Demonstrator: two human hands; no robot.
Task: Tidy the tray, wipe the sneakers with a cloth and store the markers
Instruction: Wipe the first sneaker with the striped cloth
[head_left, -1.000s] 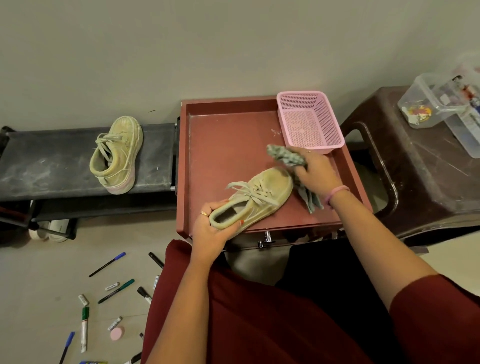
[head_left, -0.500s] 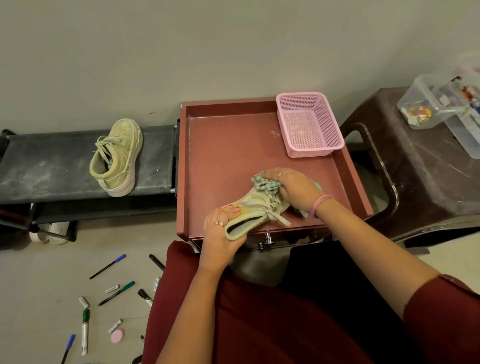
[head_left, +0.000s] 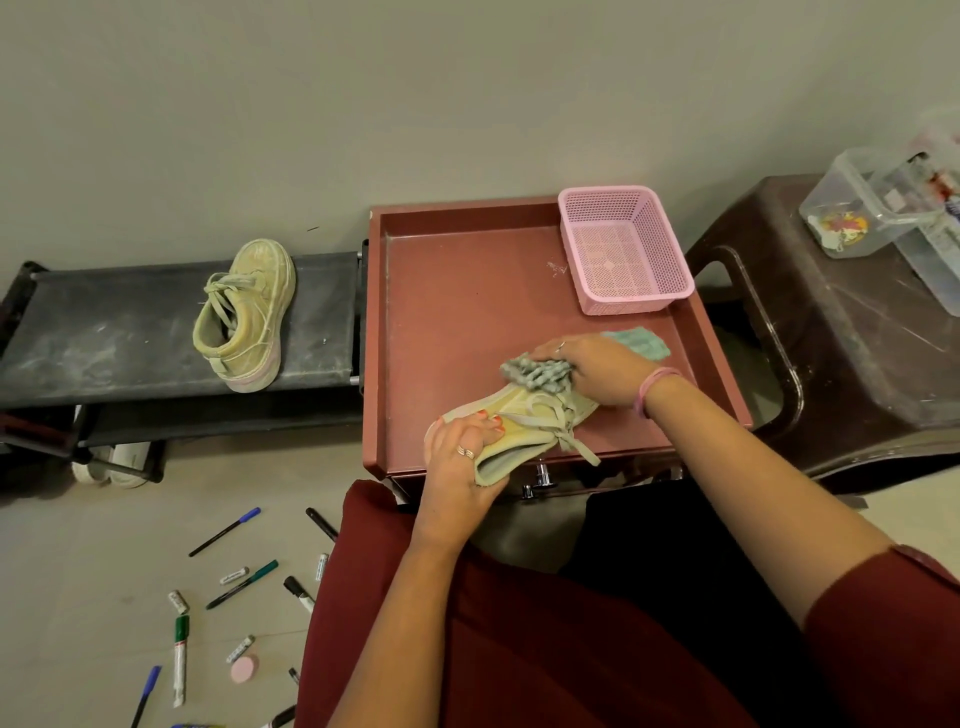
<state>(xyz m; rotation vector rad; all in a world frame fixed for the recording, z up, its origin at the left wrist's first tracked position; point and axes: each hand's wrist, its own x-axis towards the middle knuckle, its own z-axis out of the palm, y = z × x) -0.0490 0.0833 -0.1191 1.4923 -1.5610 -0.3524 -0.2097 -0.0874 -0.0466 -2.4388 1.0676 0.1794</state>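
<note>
A pale yellow sneaker (head_left: 524, 427) lies on its side at the front edge of the reddish-brown tray (head_left: 457, 312). My left hand (head_left: 462, 462) grips its heel end. My right hand (head_left: 597, 369) holds a grey-green cloth (head_left: 537, 373) bunched against the sneaker's upper near the laces; part of the cloth sticks out behind the hand. The second sneaker (head_left: 244, 314) sits on the black shoe rack (head_left: 104, 338) to the left. Several markers (head_left: 241, 584) and pens lie scattered on the floor at lower left.
An empty pink mesh basket (head_left: 623, 249) stands in the tray's far right corner. A dark brown plastic stool (head_left: 857, 332) on the right carries clear plastic boxes (head_left: 883, 208). White shoes (head_left: 111, 462) sit under the rack. A pink round eraser (head_left: 244, 669) lies among the markers.
The sneaker has been turned onto its side and drawn toward the tray's front edge. My right hand with the cloth moved from the toe onto the upper by the laces.
</note>
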